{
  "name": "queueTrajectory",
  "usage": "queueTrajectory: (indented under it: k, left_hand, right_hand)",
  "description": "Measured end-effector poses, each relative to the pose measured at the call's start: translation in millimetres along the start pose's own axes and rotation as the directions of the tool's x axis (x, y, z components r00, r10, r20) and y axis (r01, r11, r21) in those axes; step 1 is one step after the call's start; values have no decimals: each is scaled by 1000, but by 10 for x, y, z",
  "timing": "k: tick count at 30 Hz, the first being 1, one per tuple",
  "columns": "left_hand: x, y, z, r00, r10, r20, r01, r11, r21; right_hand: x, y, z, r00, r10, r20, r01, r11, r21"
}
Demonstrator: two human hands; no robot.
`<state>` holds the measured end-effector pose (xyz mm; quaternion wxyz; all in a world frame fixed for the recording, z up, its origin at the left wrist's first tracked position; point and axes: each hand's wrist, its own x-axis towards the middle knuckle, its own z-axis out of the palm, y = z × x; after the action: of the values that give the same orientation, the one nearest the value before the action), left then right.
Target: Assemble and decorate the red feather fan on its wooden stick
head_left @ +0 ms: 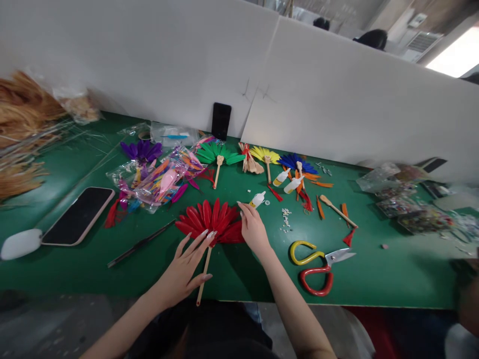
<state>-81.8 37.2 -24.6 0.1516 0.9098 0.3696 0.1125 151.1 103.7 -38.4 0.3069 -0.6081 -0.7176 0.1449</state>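
A red feather fan (209, 219) with a thin wooden handle lies on the green table in front of me. My left hand (187, 267) is open, its fingers stretched over the base of the feathers and its thumb across the handle. At the fan's right edge, my right hand (254, 229) has its fingers extended and slightly bent, touching the outer feathers; its thumb is hidden. Just beyond those fingertips lies a small white glue bottle (257, 199) with a yellow label.
Scissors (318, 267) and a wooden stick (339, 211) lie right; tweezers (140, 244) and a phone (78, 217) left. Behind are green (219, 153), yellow (265, 154), blue (297, 163) and purple (141, 149) fans, bagged feathers (168, 179) and a white partition (168, 60).
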Motion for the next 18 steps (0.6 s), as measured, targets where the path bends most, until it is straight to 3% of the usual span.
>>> queueTrajectory:
  k: [18]
  left_hand:
    - [8, -9, 43, 1000, 5, -26, -5, 1000, 3]
  right_hand:
    - [-180, 82, -107, 995, 85, -59, -80, 993, 84]
